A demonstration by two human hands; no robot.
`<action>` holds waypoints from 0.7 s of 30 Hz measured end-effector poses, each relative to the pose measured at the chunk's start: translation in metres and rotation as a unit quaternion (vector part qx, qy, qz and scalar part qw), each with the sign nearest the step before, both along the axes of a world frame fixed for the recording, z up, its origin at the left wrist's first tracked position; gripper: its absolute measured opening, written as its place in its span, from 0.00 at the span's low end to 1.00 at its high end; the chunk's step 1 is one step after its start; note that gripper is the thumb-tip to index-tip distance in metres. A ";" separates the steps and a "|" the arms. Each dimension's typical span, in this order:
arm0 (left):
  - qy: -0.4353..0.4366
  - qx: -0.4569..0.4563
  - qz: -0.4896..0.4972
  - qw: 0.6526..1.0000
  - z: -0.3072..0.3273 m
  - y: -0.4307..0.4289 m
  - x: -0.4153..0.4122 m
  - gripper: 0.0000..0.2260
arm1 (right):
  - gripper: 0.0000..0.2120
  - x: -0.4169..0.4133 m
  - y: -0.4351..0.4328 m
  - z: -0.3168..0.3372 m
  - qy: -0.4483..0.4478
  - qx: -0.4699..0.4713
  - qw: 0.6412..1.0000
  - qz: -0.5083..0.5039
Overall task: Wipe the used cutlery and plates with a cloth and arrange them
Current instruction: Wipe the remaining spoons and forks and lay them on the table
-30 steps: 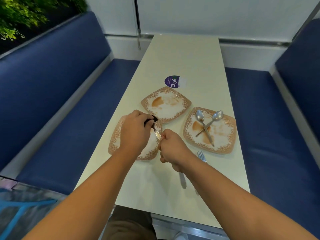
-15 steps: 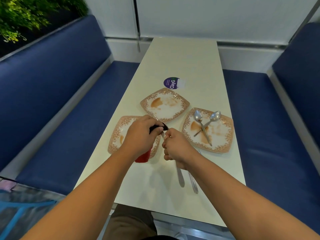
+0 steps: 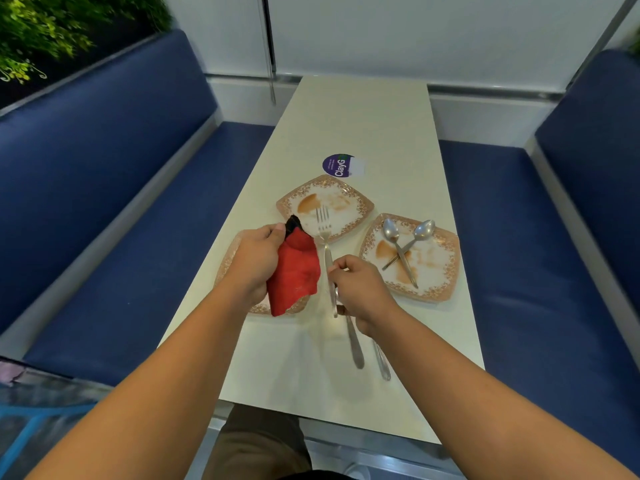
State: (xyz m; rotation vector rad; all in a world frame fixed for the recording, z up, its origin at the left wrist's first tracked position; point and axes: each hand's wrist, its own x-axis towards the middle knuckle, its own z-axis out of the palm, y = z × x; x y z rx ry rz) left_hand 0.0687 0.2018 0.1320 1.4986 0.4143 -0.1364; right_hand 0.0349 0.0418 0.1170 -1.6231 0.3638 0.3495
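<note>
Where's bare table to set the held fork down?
Biggest free patch: far end of the table, between the purple sticker and the wall. Also the near-left corner, bordered by the left plate, the two lying cutlery pieces and the near edge. Crowded: mid-table, far plate, right plate with crossed spoons, left hand with red cloth, right hand holding the fork.

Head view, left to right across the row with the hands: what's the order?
Left hand → red cloth → silver metal fork → right hand → square gold-patterned plate carrying two crossed metal spoons.
</note>
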 end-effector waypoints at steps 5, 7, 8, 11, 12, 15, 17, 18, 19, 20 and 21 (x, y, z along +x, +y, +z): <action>0.074 -0.061 -0.043 0.994 -0.002 -0.009 -0.008 0.14 | 0.08 -0.001 0.000 -0.009 -0.036 -0.023 0.999 0.005; 0.070 -0.040 -0.088 0.993 0.000 -0.010 -0.011 0.14 | 0.08 -0.003 0.004 -0.011 -0.050 -0.038 0.998 0.023; 0.067 -0.022 -0.111 0.991 0.000 -0.011 -0.013 0.13 | 0.09 -0.003 0.006 -0.012 -0.059 -0.051 0.996 0.033; 0.046 0.039 -0.152 0.987 0.000 -0.010 -0.015 0.09 | 0.10 -0.001 0.006 -0.013 -0.075 -0.092 0.990 0.070; 0.037 0.058 -0.161 0.985 -0.001 -0.010 -0.014 0.08 | 0.10 -0.002 0.005 -0.013 -0.077 -0.100 0.988 0.087; 0.022 0.089 -0.179 0.980 -0.003 -0.009 -0.014 0.06 | 0.12 -0.003 0.005 -0.008 -0.087 -0.120 0.980 0.131; 0.016 0.106 -0.182 0.977 -0.005 -0.008 -0.014 0.06 | 0.12 -0.001 0.003 -0.002 -0.081 -0.139 0.974 0.160; 0.008 0.130 -0.184 0.974 -0.006 -0.007 -0.014 0.06 | 0.11 0.001 0.001 0.002 -0.066 -0.139 0.974 0.166; -0.004 0.167 -0.186 0.968 -0.007 -0.006 -0.014 0.06 | 0.09 0.005 -0.002 0.005 -0.041 -0.122 0.979 0.156; -0.018 0.213 -0.196 0.957 -0.008 -0.004 -0.014 0.06 | 0.08 0.009 -0.005 0.007 -0.015 -0.093 0.987 0.131; -0.033 0.260 -0.214 0.941 -0.007 -0.003 -0.014 0.07 | 0.09 0.012 -0.009 0.008 -0.001 -0.067 0.993 0.097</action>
